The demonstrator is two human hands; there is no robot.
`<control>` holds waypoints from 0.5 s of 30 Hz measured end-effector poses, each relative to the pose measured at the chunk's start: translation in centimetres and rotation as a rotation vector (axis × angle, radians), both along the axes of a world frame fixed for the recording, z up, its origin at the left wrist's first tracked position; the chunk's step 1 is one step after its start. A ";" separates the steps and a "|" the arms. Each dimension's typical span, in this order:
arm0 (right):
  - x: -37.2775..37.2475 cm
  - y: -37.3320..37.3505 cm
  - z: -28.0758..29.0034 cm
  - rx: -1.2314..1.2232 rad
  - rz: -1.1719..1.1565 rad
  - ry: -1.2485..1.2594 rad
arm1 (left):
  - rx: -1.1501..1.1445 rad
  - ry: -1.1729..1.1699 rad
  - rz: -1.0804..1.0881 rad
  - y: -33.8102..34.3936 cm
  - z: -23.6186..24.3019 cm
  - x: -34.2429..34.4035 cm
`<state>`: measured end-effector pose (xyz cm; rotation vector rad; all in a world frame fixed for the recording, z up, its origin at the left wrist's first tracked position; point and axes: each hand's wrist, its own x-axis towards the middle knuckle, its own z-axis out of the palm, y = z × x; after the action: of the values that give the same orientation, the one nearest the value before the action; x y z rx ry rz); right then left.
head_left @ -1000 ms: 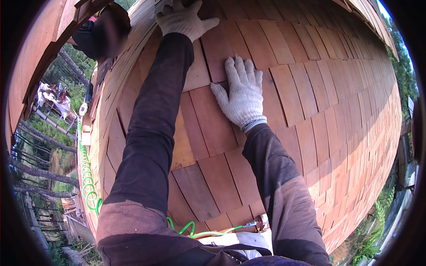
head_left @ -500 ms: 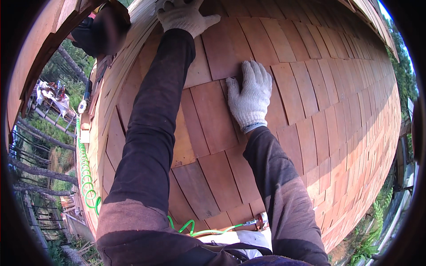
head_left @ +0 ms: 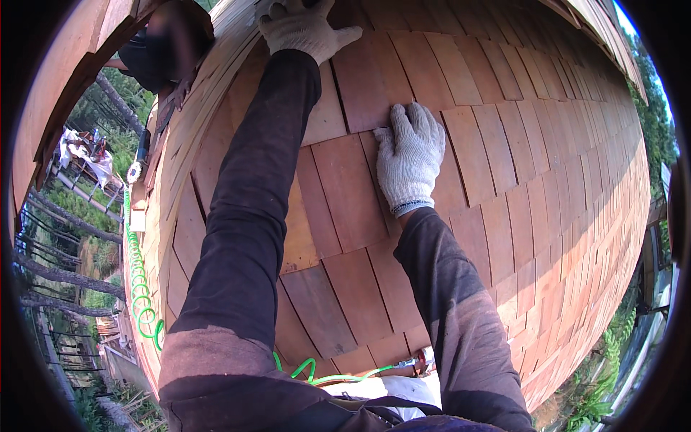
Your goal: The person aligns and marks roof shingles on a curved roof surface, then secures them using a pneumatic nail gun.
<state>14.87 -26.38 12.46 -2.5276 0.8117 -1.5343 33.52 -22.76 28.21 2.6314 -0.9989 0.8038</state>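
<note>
My left hand (head_left: 304, 30), in a pale knitted glove, reaches to the top of the view. Its thumb and fingers are spread against the wooden shingles (head_left: 368, 79), and some fingertips are cut off. Lower down and to the right, my right hand (head_left: 413, 160), gloved alike, rests on the shingles beside the lower edge of a reddish one. Its fingers bend a little at the tips, and nothing shows in its grasp. Both dark sleeves stretch across the curved, overlapping rows. A yellowish shingle (head_left: 298, 241) lies between the forearms.
A green coiled air hose (head_left: 144, 309) runs down the left edge; another length (head_left: 345, 376) ends in a metal fitting by my waist. At upper left, another person (head_left: 164, 50) in dark clothing stands beyond the roof edge. Trees (head_left: 79, 284) and scaffold poles lie below left.
My right hand's fingers have gone from stretched out to slightly bent, and it sits a little lower. My left hand has barely moved. The other person's hand now shows at the roof edge.
</note>
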 end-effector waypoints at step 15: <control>-0.7 -0.3 0.3 0.103 0.093 -0.019 | 0.028 -0.161 0.039 -2.0 -1.7 2.9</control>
<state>14.22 -26.64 12.78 -2.4371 0.7401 -1.4478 36.41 -24.73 26.51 2.6522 -1.0068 1.0316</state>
